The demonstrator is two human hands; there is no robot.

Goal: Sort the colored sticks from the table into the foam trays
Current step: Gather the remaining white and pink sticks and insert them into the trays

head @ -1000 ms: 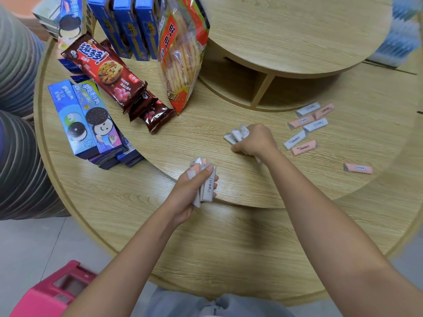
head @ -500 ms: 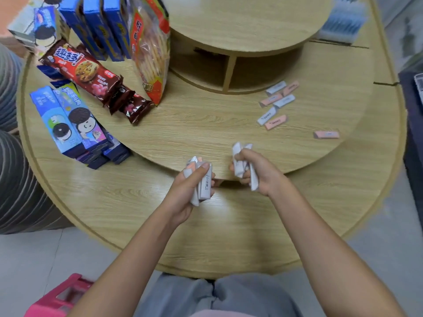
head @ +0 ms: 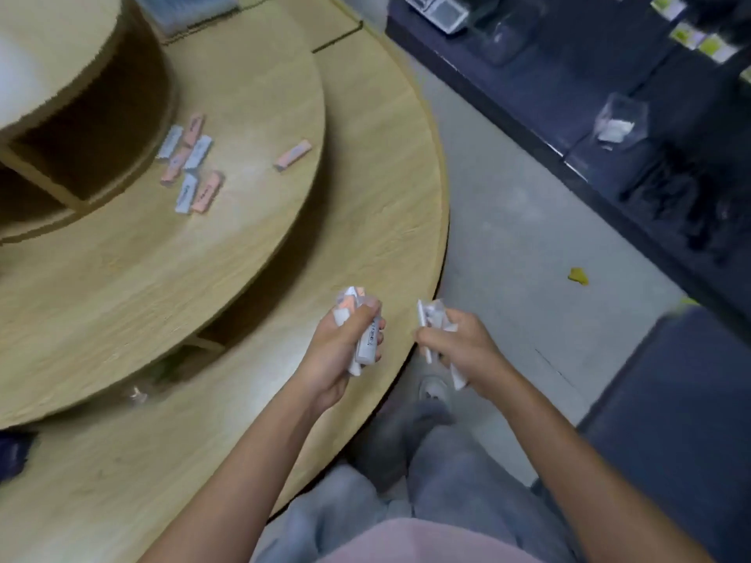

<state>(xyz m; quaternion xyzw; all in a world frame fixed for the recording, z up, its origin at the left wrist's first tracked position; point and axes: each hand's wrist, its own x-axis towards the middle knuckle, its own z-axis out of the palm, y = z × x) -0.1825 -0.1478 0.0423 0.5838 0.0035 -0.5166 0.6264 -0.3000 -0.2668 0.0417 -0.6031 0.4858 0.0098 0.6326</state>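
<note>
Pale wood tiers form the round worktop (head: 365, 221). On its middle tier a cluster of pink and white sticks (head: 189, 168) lies loose, with one pink stick (head: 293, 154) apart from them. The left grip (head: 341, 351) is clenched round a bundle of sticks (head: 353, 298), mostly white with one pink showing. The right grip (head: 459, 347) grasps a second white bundle (head: 431, 314) just off the worktop's edge. The sticks are probably gathered by the handful to save trips. No foam tray is clearly recognisable, though a blurred bluish block (head: 187, 10) at the far edge may be one.
</note>
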